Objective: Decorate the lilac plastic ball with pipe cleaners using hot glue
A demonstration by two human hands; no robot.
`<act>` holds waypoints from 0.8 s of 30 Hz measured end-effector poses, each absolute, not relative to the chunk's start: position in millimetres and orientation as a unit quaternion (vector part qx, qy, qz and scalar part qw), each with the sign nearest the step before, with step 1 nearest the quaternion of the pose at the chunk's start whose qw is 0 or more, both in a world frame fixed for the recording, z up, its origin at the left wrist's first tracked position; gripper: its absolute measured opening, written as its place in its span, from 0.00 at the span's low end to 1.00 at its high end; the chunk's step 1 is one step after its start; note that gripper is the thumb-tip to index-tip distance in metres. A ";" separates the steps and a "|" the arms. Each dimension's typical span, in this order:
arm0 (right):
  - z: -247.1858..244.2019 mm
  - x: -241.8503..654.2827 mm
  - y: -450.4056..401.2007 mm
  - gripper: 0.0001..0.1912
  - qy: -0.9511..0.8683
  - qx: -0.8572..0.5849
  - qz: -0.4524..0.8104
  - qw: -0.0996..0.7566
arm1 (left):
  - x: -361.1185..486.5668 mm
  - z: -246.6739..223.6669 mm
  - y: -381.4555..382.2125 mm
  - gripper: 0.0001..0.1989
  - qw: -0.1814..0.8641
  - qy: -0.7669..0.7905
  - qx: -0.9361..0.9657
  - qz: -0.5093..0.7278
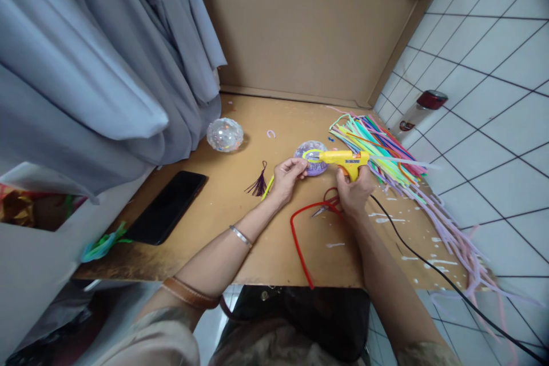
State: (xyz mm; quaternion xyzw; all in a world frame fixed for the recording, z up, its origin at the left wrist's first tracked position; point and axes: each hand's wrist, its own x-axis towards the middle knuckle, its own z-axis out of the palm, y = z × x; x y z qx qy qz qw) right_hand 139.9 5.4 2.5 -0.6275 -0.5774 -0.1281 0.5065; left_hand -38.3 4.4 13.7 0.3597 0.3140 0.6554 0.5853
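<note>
My right hand (357,186) is wrapped round the handle of a yellow glue gun (343,157), whose nozzle points left. A clear glue stick (403,161) sticks out of its back end. Pinched in my left hand (288,179) is a yellow pipe cleaner (267,187), bent into a loop at the nozzle; its tail hangs below my wrist. Just behind the loop lies a round purple piece (317,168), partly covered by the gun and the loop. A red pipe cleaner (294,229) and scissors (330,204) lie between my forearms.
A heap of coloured pipe cleaners (377,146) runs along the right side. A clear round ball (225,135), a dark tassel (259,182) and a black phone (169,206) lie leftward. The gun's black cord (412,247) trails right. A cardboard panel (309,28) stands behind.
</note>
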 end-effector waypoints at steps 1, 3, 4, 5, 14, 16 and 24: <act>3.0 139.9 5.3 0.12 -0.578 -0.628 -0.126 0.506 | -38.3 13.5 4.5 0.22 0.584 0.315 0.360 0.656; 3.8 139.8 4.8 0.12 -0.581 -0.627 -0.119 0.505 | -38.3 12.9 4.8 0.21 0.582 0.315 0.362 0.657; 4.1 139.6 4.6 0.12 -0.581 -0.627 -0.118 0.505 | -38.5 12.6 4.9 0.21 0.582 0.315 0.363 0.657; 4.4 139.5 4.5 0.12 -0.580 -0.627 -0.119 0.507 | -38.7 12.4 5.0 0.21 0.582 0.314 0.362 0.657; -0.5 140.2 6.7 0.13 -0.580 -0.627 -0.153 0.497 | -40.0 12.9 5.1 0.21 0.585 0.320 0.358 0.654; -1.8 140.6 7.2 0.13 -0.579 -0.628 -0.147 0.498 | -39.5 13.1 5.1 0.21 0.585 0.322 0.359 0.652; 1.1 138.3 4.5 0.11 -0.579 -0.628 -0.144 0.500 | -39.3 14.1 4.8 0.20 0.584 0.320 0.360 0.654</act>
